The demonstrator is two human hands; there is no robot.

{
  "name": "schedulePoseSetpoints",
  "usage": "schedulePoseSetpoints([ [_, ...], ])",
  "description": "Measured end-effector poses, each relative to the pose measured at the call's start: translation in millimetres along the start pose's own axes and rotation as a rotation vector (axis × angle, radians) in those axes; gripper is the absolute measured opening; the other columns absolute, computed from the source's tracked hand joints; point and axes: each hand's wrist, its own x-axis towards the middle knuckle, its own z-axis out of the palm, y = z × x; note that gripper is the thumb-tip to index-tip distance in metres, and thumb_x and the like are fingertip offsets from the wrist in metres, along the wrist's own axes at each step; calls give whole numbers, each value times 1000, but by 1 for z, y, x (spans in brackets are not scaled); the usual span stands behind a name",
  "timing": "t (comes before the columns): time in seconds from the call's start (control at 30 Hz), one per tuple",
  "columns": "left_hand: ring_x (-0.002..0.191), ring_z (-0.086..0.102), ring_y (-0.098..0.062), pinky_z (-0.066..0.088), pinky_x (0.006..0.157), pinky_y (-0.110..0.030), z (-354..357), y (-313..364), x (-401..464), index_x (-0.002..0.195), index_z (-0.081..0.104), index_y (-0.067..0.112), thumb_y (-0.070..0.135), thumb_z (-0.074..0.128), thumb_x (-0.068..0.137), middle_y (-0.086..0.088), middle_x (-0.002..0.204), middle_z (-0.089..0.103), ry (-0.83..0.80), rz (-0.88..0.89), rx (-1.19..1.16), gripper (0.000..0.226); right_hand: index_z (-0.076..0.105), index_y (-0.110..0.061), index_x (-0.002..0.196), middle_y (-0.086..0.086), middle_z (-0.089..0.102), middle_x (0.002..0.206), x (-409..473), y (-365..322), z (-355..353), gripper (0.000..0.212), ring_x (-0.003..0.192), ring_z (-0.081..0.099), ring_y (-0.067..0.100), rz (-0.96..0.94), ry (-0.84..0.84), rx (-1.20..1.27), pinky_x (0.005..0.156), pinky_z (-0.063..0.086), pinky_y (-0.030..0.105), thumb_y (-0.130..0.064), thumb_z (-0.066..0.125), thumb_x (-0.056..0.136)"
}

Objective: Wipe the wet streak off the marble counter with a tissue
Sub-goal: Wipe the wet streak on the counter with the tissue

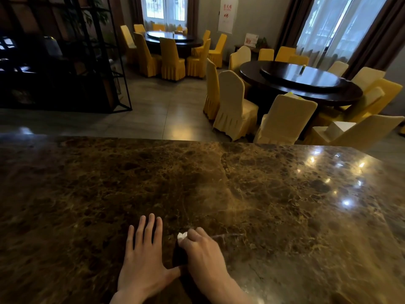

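Crumpled white tissue (182,236) clamped in right hand (202,255) fingers; left hand (143,263) flat, fingers apart, on marble counter (285,205).

counter (263,194): brown marble, tan veins | tissue (182,236): white | chair covers (232,102): yellow, cream

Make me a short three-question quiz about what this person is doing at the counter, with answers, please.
1. True or false: the left hand lies flat with fingers spread on the marble counter.
2. Which hand holds the tissue? A) left B) right C) both
3. Fill in: a thin wet streak runs from the right hand toward the ____ side of the picture.

Key:
1. True. The palm is down and holds nothing.
2. B. The white tissue is bunched under the right hand's fingertips, pressed on the stone.
3. Right. It shows as a faint shiny line just beyond the knuckles.
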Motion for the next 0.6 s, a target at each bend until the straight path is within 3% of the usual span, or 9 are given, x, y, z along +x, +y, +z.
schedulePoseSetpoints([
  [0.1,149,-45,-20,-24,127,-52,2,1,1,153,-36,22,118,8,47,2,162,-44,30,-1,-66,150,72,-20,104,-4,62,92,-13,24,-9,17,91,57,17,78,59,-20,67,48,28,-18,66,88],
  [0.23,150,-42,-19,-20,128,-53,3,-1,-2,157,-28,22,119,11,46,2,168,-36,72,15,-106,153,75,-20,87,-4,61,80,-27,62,-26,14,81,59,19,298,207,-43,63,40,28,-7,70,87],
  [0.37,154,-37,-22,-16,130,-55,0,1,-3,162,-22,21,119,11,47,0,170,-32,90,27,-108,154,76,-16,78,-1,61,75,-34,83,-43,20,75,62,23,503,282,-8,63,49,36,-7,65,93],
  [0.47,155,-34,-23,-13,131,-55,2,0,-4,163,-20,19,118,8,48,-2,171,-29,103,31,-92,154,78,-19,90,-4,64,82,-22,54,-41,16,76,60,15,376,293,97,67,53,34,-6,69,90],
  [0.6,157,-31,-25,-10,132,-55,3,-1,-4,164,-18,17,116,0,50,-5,173,-25,113,36,-53,151,77,-24,98,-7,60,87,15,3,-18,17,81,54,10,139,230,98,66,46,23,-10,68,93],
])
